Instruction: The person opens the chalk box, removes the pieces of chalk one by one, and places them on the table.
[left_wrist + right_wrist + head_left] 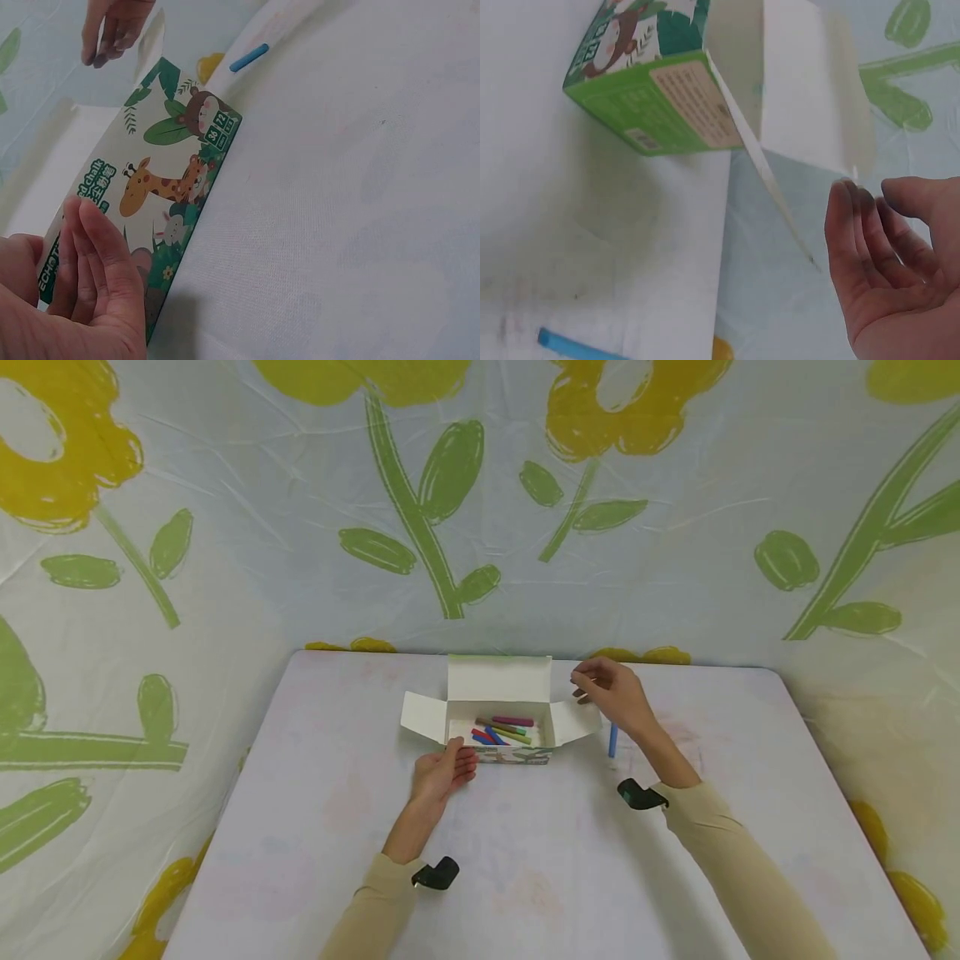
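The chalk box [517, 757] stands on the white bench [525, 835], near its far edge, with its top uncovered. Its back flap [499, 678] stands raised, and the left flap [424, 717] and right flap [576, 722] spread outward to either side. Inside, several chalk sticks [513, 722] lie loosely and partly across one another; maroon, red, blue and yellow-green are distinguishable. The left hand [438, 774] is at the box's front left corner, thumb uppermost, its fingers [105, 255] together and extended in front of the printed front panel. These fingers are relaxed and do not clench; whether they press against the card cannot be determined. That panel carries a giraffe [150, 180] among other animals and green leaves, with lettering that includes the word "chalk" — partly covered by the hand. The right hand [617, 695] is raised beside the right flap. Its fingers [844, 232] are gently bent and released, a gap showing between them and the thumb, with nothing held. One blue stick [612, 741] lies on the bench to the right of the box, apart from it and just below the right hand in the head view. The box's right end panel [630, 112] is green and bears a barcode. Both forearms wear beige sleeves [735, 860], with a dark device [639, 794] at each wrist. A pale cloth [262, 485] — printed with yellow flowers and green stems — hangs behind the bench and along its sides.
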The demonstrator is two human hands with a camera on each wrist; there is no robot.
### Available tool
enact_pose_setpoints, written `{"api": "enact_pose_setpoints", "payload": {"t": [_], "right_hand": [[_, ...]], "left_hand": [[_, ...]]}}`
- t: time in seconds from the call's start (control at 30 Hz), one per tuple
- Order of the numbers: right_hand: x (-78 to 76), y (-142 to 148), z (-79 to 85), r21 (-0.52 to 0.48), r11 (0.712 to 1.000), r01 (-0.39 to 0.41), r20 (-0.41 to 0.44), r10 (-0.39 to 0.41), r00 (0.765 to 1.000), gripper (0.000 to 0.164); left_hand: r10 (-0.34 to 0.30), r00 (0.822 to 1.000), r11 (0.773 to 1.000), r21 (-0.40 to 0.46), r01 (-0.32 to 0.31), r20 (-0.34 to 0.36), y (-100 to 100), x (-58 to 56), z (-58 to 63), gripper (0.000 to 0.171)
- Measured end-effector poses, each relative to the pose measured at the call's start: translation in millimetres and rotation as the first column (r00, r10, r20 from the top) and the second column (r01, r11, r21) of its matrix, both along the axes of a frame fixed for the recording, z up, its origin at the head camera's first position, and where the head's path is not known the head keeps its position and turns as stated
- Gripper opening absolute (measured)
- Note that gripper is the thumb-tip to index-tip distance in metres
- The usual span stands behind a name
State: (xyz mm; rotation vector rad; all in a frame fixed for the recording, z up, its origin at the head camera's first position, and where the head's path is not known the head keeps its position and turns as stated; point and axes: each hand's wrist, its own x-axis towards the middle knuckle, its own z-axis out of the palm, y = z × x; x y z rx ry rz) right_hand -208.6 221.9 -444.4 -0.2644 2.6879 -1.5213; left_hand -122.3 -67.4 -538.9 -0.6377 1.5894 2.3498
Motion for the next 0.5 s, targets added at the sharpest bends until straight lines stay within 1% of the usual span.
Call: {"api": "enact_pose_setpoints", "payload": {"t": [0.17,0.33,0.5], "right_hand": [[-0.7,-16,-3.8,0.002,0.998,-0.057,-0.004,0.057,0.998,0.028],[2.2,-32,-9.3,0.057,0.992,-0.109,-0.050,0.112,0.992,0.021],[5.1,-50,-17.6,0.093,0.983,-0.160,-0.095,0.169,0.981,0.016]], "left_hand": [[0.011,1.000,1.000,-0.003,-0.011,0.006,1,-0.8,0.0,0.036],[0.019,1.000,1.000,0.003,-0.019,0.012,2,-0.8,0.3,0.036],[0.019,1.000,1.000,0.006,-0.019,0.012,2,-0.2,0.0,0.037]]}}
